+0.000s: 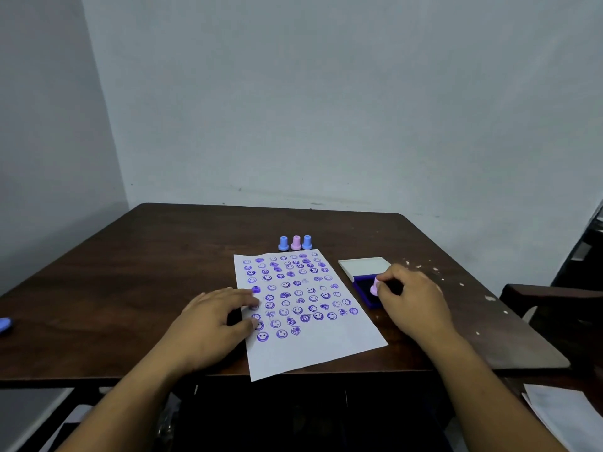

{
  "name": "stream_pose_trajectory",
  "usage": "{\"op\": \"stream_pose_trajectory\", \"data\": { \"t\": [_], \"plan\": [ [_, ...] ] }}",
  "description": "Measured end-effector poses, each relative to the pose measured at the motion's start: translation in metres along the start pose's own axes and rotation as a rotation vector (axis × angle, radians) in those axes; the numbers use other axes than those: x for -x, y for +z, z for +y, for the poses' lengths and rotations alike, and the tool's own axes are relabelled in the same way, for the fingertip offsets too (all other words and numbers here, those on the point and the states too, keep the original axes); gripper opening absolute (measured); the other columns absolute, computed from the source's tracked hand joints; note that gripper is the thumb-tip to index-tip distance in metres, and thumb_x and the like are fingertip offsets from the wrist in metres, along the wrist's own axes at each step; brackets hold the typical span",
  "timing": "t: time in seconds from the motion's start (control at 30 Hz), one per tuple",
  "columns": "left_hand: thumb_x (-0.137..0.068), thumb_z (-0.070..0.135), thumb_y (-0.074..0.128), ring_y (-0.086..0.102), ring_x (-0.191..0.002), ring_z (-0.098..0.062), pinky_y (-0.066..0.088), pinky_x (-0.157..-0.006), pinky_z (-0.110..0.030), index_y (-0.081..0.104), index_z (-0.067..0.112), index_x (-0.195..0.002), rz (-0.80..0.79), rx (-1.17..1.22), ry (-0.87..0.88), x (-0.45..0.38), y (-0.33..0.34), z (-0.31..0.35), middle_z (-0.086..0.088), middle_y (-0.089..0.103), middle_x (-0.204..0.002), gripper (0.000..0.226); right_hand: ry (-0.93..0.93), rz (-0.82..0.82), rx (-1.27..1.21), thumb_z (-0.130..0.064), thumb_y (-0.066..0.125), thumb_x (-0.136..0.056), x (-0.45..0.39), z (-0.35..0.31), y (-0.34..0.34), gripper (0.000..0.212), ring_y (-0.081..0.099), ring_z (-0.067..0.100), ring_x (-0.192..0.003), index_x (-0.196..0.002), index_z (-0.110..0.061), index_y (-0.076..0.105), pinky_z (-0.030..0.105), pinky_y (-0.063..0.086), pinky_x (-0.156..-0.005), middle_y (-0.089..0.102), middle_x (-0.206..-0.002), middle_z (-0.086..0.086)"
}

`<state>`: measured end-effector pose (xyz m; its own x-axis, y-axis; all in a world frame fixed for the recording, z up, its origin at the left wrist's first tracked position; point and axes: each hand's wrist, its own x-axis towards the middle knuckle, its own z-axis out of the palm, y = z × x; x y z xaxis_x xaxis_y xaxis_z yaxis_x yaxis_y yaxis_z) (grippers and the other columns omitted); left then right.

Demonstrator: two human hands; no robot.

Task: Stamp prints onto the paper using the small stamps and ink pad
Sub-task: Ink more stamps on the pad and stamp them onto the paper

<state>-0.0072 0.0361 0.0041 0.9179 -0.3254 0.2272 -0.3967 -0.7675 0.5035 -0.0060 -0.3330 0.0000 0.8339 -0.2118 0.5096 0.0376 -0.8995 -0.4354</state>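
Head view: a dark wooden table [130, 272] against a pale wall, seen from above the person's two hands.
Right hand [412, 296]: fingers pinched shut around a small pink stamp [374, 287], held face-down on or just over the ink pad [365, 288]; actual contact cannot be told.
Left hand [212, 318]: fingers spread flat, holding nothing, resting on the left edge of the paper [342, 340].
Paper: a thin white sheet, light and apt to slide or lift with a tacky stamp, so pinning it flat looks wise; it is mostly filled with purple prints, with its near part blank.
Pink stamp: likely light, rigid plastic; best held by the narrow top, fingers clear of the inked face.
Ink pad: open, its white lid [363, 265] swung back; wet ink will smudge.
Spare stamps [295, 243]: two blue and one pink, standing upright in a row just beyond the paper's far edge.
Blue object [5, 325]: at the table's left edge, too cropped to identify.
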Motion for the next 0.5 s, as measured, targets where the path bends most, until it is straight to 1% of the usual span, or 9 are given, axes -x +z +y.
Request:
{"op": "stream_pose_trajectory", "data": {
  "t": [0.2, 0.37, 0.43, 0.5],
  "plan": [
    [-0.091, 0.053, 0.061, 0.038, -0.135, 0.001, 0.028, -0.118, -0.042, 0.057, 0.043, -0.131, 0.021, -0.008, 0.002, 0.0012, -0.0024, 0.0044, 0.028, 0.046, -0.146, 0.041, 0.031, -0.013, -0.023, -0.042, 0.074, -0.095, -0.0009, -0.0003, 0.0026, 0.008, 0.060, 0.012, -0.088, -0.092, -0.036, 0.069, 0.039, 0.057, -0.079, 0.051, -0.079, -0.030],
    [-0.090, 0.057, 0.060, 0.033, -0.139, 0.003, 0.023, -0.116, -0.030, 0.055, 0.045, -0.134, 0.007, -0.039, 0.013, -0.0004, -0.0008, 0.0027, 0.026, 0.040, -0.152, 0.046, 0.053, -0.012, -0.037, -0.043, 0.073, -0.096, -0.0005, 0.0006, 0.0031, 0.007, 0.062, 0.013, -0.093, -0.093, -0.039, 0.068, 0.039, 0.059, -0.079, 0.064, -0.091, -0.017],
    [-0.089, 0.059, 0.060, 0.033, -0.140, 0.003, 0.023, -0.116, -0.031, 0.054, 0.045, -0.134, 0.008, -0.043, 0.014, -0.0012, 0.0000, 0.0015, 0.024, 0.039, -0.153, 0.048, 0.055, -0.022, -0.033, -0.043, 0.073, -0.095, -0.0012, 0.0011, 0.0036, 0.007, 0.062, 0.013, -0.094, -0.094, -0.039, 0.068, 0.038, 0.059, -0.077, 0.062, -0.090, -0.019],
    [-0.088, 0.061, 0.059, 0.033, -0.141, 0.001, 0.023, -0.118, -0.035, 0.053, 0.045, -0.136, 0.000, -0.046, 0.008, -0.0018, 0.0002, 0.0011, 0.023, 0.038, -0.154, 0.051, 0.055, -0.031, -0.023, -0.044, 0.073, -0.095, -0.0020, 0.0017, 0.0042, 0.007, 0.062, 0.014, -0.095, -0.095, -0.040, 0.067, 0.038, 0.059, -0.077, 0.060, -0.089, -0.020]
  ]
}}
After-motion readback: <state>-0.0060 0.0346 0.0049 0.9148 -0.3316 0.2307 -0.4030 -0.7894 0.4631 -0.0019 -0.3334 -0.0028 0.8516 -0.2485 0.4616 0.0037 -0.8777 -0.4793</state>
